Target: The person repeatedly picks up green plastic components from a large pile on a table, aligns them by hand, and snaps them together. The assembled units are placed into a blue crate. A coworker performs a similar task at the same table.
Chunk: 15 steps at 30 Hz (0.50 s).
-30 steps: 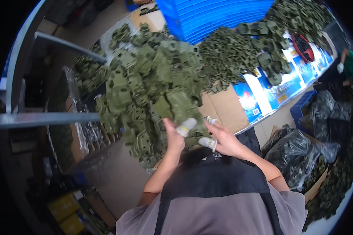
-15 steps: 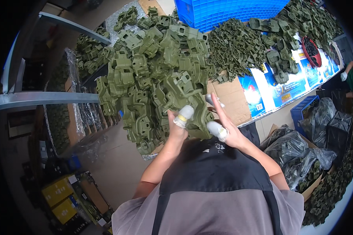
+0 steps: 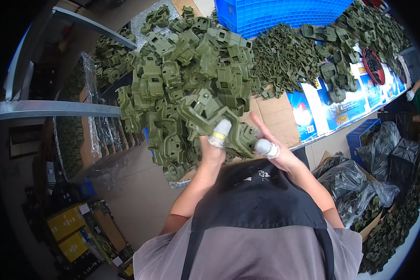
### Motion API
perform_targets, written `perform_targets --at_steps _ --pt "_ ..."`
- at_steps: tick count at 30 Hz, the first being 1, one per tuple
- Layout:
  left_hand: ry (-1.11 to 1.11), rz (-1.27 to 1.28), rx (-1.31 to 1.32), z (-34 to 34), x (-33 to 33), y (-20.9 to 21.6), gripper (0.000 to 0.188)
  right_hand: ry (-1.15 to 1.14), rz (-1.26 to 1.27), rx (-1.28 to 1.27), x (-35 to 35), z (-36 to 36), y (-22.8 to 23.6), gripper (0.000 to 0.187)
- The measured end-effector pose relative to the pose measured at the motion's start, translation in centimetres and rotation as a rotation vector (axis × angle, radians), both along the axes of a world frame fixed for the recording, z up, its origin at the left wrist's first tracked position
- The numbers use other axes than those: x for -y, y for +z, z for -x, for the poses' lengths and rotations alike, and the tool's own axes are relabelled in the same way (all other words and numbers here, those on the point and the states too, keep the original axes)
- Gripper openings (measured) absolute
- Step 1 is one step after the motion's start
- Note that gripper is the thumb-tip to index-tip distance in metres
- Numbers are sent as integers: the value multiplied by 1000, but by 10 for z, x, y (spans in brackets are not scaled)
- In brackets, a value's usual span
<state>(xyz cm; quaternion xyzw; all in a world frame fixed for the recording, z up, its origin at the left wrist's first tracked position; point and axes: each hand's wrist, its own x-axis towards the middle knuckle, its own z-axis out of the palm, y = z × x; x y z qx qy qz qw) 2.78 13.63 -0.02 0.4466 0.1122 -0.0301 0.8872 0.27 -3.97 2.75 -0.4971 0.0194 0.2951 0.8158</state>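
My left hand (image 3: 213, 149), its thumb wrapped in a pale cover with a yellow band, grips an olive-green moulded plastic vehicle body (image 3: 204, 108). The shell lies tilted in front of my apron, over the near side of a heap of similar shells (image 3: 149, 84). At its right end is my right hand (image 3: 282, 156), open, with a covered thumb close to the shell's edge and fingers stretched out. Whether that thumb touches the shell I cannot tell. The left fingers are hidden under the part.
Beyond the heap stands a blue crate (image 3: 280, 18). Small green parts (image 3: 289, 58) pile beside flattened cardboard (image 3: 277, 119), with a red basket (image 3: 372, 65) farther right. A metal frame (image 3: 60, 109) juts in at left. Plastic-wrapped bags (image 3: 343, 179) sit on the right-hand floor.
The vehicle body has shifted left in my left hand and shows more of its frame. My right hand has moved slightly up and to the right, its fingers still stretched.
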Motion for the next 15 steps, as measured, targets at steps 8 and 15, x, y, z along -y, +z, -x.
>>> perform_targets --at_steps 8,15 --pt "242 -685 537 -1 -51 57 89 90 543 404 36 -10 5 62" --pt "-1263 -1419 479 21 -33 57 70 664 818 697 19 1 25 55"
